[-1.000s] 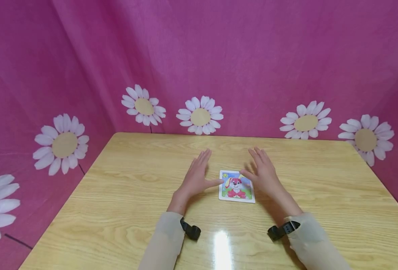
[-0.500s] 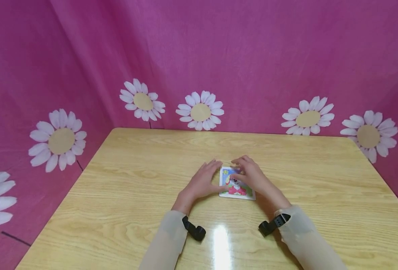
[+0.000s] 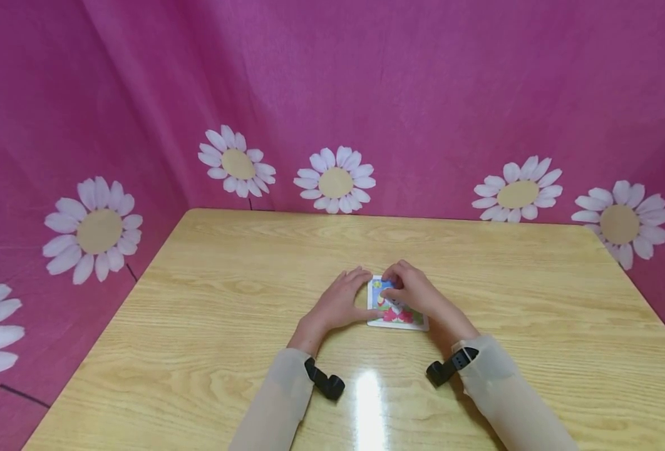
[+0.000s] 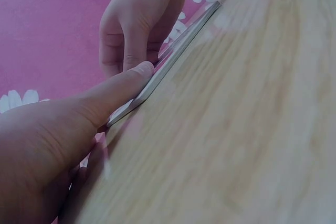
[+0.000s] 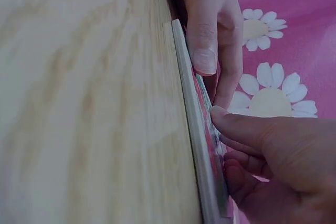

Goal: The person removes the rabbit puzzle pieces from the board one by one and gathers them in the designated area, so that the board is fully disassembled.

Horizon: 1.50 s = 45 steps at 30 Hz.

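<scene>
A small square picture board [image 3: 397, 316] with a cartoon long-eared animal in red and a pale rim lies flat on the wooden table. My left hand [image 3: 338, 302] holds its left side, thumb [image 4: 126, 82] laid along the face and fingertips at the far left corner. From the right, my right hand [image 3: 417, 291] reaches over the board and covers part of the picture. Its fingers are curled, with the thumb [image 5: 236, 124] and fingertips close together on the face; I cannot tell whether they pinch a separate piece.
The light wooden table [image 3: 225, 282] extends around the board, with a bright light reflection near its front. Behind and to the left hangs a pink curtain [image 3: 422, 94] printed with white daisies. Black straps [image 3: 327, 382] with small cameras sit on both wrists.
Both hands have come inward from hovering spread beside the board to touching it. The right fingers have curled and moved left over the picture. The view has tilted down slightly.
</scene>
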Each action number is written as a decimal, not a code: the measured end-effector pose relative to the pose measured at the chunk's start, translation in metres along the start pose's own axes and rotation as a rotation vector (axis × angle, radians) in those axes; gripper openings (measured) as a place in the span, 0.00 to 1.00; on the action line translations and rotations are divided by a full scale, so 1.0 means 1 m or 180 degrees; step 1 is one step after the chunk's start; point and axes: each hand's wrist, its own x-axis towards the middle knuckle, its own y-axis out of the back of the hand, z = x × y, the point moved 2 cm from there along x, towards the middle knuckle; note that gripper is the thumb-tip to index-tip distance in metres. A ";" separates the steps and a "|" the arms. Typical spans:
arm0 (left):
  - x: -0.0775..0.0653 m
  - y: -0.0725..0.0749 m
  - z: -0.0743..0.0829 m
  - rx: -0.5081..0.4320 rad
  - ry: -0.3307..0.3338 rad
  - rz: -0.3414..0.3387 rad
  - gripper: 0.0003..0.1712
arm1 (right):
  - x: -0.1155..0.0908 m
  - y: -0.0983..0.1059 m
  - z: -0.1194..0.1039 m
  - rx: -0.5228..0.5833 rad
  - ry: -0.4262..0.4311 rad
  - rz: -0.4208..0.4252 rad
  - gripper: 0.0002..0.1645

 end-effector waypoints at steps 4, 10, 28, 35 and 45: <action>0.000 0.002 0.001 0.0009 -0.0007 0.0020 0.49 | 0.003 0.002 -0.003 0.0033 -0.0091 -0.0129 0.15; -0.001 0.002 0.003 -0.0001 -0.0035 0.0037 0.49 | 0.005 0.002 -0.001 0.0116 -0.0061 -0.0287 0.13; 0.000 0.001 0.002 0.0100 -0.0057 0.0057 0.49 | -0.005 -0.004 0.000 0.0268 0.0063 0.0222 0.14; 0.001 0.001 0.001 0.0110 -0.0036 0.0043 0.48 | -0.004 -0.003 -0.002 0.0284 0.0233 0.0489 0.08; 0.001 0.001 0.001 0.0136 -0.0045 0.0038 0.49 | -0.004 -0.002 -0.003 0.0307 0.0107 0.0572 0.08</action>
